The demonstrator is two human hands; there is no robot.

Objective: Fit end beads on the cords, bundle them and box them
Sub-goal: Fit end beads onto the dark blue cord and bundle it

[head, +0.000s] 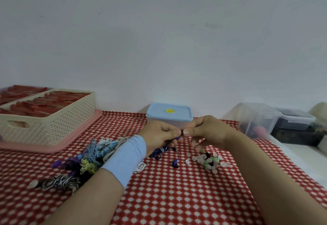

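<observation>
The wall is plain and pale grey-white, and it fills more than the upper half of the view. A few faint dark marks show on its paint toward the right. The worktop reaches up to the wall and is covered by a red cloth with small white shapes in regular rows. At the right the cloth ends beside a white surface. The light is soft and even, and shadows are weak.

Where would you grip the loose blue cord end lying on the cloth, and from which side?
Probably pinch the blue cord end by its thick body, from above: it lies flat on the cloth, apart from the bead pile, and its cord is thin.
</observation>
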